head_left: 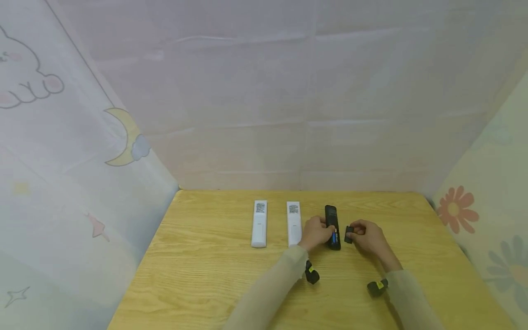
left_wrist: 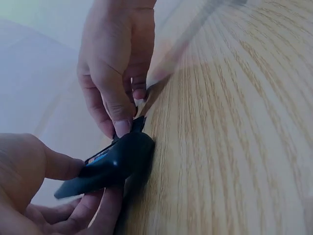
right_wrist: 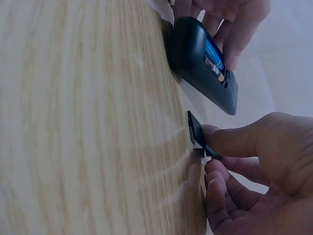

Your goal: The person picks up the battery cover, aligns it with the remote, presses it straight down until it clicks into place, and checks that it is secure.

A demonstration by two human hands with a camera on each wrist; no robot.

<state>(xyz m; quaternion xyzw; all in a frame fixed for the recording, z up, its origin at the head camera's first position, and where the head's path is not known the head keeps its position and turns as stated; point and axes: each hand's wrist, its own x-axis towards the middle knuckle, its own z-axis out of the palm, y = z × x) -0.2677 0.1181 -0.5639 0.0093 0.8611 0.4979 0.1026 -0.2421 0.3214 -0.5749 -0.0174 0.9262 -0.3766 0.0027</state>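
Note:
A black remote control (head_left: 331, 214) lies on the right half of the table, back side up. My left hand (head_left: 316, 233) grips it from the left, the thumb on its back and the other fingers at its far side. In the right wrist view its battery compartment is uncovered, with a blue battery (right_wrist: 212, 51) and another, partly hidden cell inside. Just to the right, my right hand (head_left: 370, 237) pinches a small black battery cover (right_wrist: 195, 128) between thumb and fingers. The cover is apart from the remote and tilted close over the tabletop.
Two white remote controls, a left one (head_left: 259, 224) and a right one (head_left: 294, 217), lie to the left of the black one. My left hand overlaps the right one's edge. The wooden table (head_left: 198, 275) ends at a fabric-covered wall (head_left: 247, 151).

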